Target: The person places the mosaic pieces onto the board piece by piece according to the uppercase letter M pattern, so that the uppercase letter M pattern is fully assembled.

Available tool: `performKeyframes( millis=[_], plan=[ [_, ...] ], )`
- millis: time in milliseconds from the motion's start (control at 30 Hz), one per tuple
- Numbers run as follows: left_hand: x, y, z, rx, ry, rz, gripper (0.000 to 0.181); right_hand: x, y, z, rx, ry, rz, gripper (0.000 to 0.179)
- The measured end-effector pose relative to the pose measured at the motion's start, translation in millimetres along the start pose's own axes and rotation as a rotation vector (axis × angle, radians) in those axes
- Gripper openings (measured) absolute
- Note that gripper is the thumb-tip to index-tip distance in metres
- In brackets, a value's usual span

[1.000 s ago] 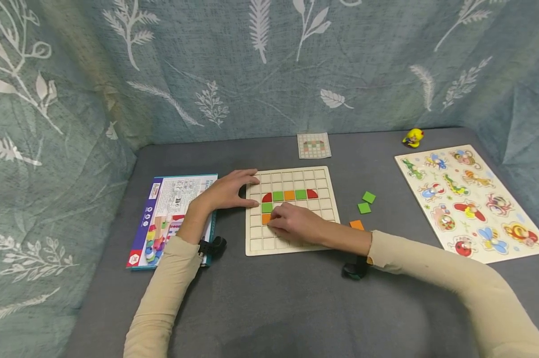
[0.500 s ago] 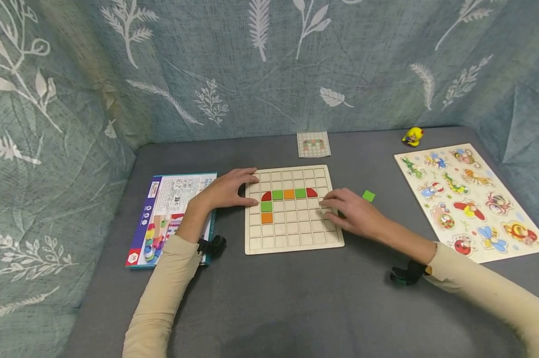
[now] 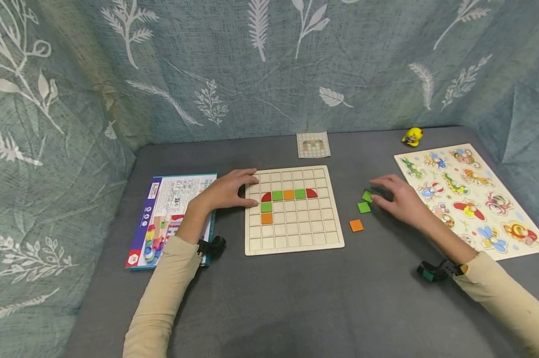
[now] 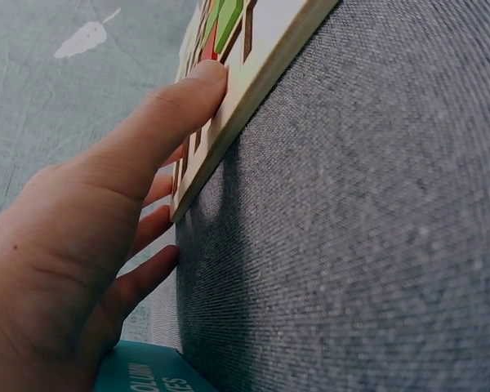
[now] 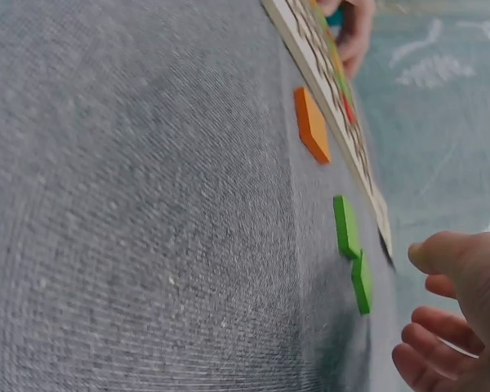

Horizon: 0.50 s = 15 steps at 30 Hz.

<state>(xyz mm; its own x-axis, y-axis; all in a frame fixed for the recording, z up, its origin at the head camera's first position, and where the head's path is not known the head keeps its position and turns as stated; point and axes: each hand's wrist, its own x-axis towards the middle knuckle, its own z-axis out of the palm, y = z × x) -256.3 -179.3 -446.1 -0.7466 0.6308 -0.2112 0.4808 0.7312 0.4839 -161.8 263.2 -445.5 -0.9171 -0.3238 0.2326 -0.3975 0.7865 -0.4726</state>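
Note:
A wooden grid board (image 3: 304,238) lies on the grey cloth. Red quarter-round tiles end a row of green and orange squares in its slots. Below the left red tile (image 3: 266,197) sit a green and an orange square. My left hand (image 3: 226,190) rests at the board's left edge, its thumb on the surface in the left wrist view. My right hand (image 3: 404,201) hovers beside two loose green tiles (image 3: 364,208), thumb and fingers apart; the right wrist view shows nothing between them. A loose orange tile (image 3: 356,225) lies nearer the board.
Behind the board lies a small pattern card (image 3: 313,144). A box (image 3: 171,219) lies left, partly under my left forearm. At right are an insect picture board (image 3: 471,199) and a small yellow-haired figure (image 3: 413,136). A leaf-patterned curtain (image 3: 233,64) hangs behind.
My right hand has moved from the orange square on the board, rightward across it, to the loose green tiles. The orange square stays in its slot. My left hand has not moved.

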Motion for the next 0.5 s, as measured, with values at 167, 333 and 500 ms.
performKeyframes(
  millis=[167, 333, 500],
  plan=[
    [0.5, 1.5, -0.2, 0.003, -0.003, -0.006, 0.069, -0.7, 7.3, 0.8, 0.049, -0.002, 0.069, 0.034],
    [-0.3, 2.2, -1.2, 0.007, 0.003, -0.008, 0.069, 0.2, 9.9, 3.7, 0.08, 0.005, 0.08, 0.028],
    [-1.0, 2.4, -1.5, 0.01, 0.008, 0.0, 0.07, 1.9, 10.1, 4.3, 0.098, -0.011, 0.105, 0.028]
  ],
)
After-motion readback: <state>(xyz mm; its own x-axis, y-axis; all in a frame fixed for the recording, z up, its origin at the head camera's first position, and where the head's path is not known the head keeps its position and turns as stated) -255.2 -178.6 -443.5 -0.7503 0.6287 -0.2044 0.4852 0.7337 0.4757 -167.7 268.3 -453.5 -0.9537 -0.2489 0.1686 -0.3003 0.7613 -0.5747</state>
